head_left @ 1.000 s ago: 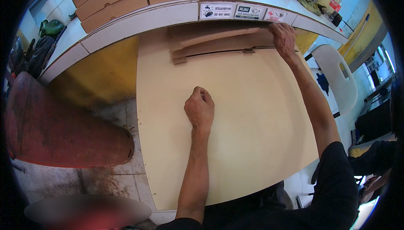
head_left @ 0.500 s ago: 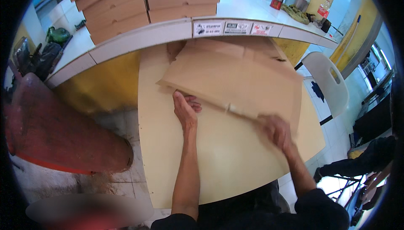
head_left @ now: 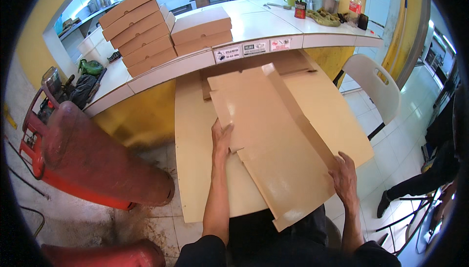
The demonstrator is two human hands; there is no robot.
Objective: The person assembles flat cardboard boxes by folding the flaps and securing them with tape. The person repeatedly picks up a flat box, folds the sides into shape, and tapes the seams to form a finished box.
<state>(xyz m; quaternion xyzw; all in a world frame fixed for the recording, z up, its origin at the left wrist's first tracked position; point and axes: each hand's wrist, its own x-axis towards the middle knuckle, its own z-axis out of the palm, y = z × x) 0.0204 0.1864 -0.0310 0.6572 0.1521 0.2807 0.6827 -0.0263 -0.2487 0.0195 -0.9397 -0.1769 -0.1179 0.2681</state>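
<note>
A flat brown cardboard box blank (head_left: 278, 145), notched and creased, lies slanted above the pale yellow table (head_left: 198, 179). On its left edge my left hand (head_left: 222, 137) grips it, thumb on top and the other fingers mostly hidden. My right hand (head_left: 345, 178) holds the opposite edge near the front right corner, where a long side flap bends up; one finger sticks out past it. The blank's near end reaches over the table's front edge toward my lap. Behind it, more flat cardboard (head_left: 293, 63) lies at the table's far side, partly beneath the counter.
Folded cardboard boxes (head_left: 141, 32) stand stacked on the white tiled counter (head_left: 254, 20). Red gas cylinders (head_left: 102, 154) lean and lie at the left. A pale plastic chair (head_left: 373, 86) stands at the right, with a person's leg (head_left: 415, 176) beyond it.
The cardboard blank has turned and come nearer to me, with its surface now facing up. Both hands have shifted to its side edges; other cardboard shows behind it. My view has shifted too.
</note>
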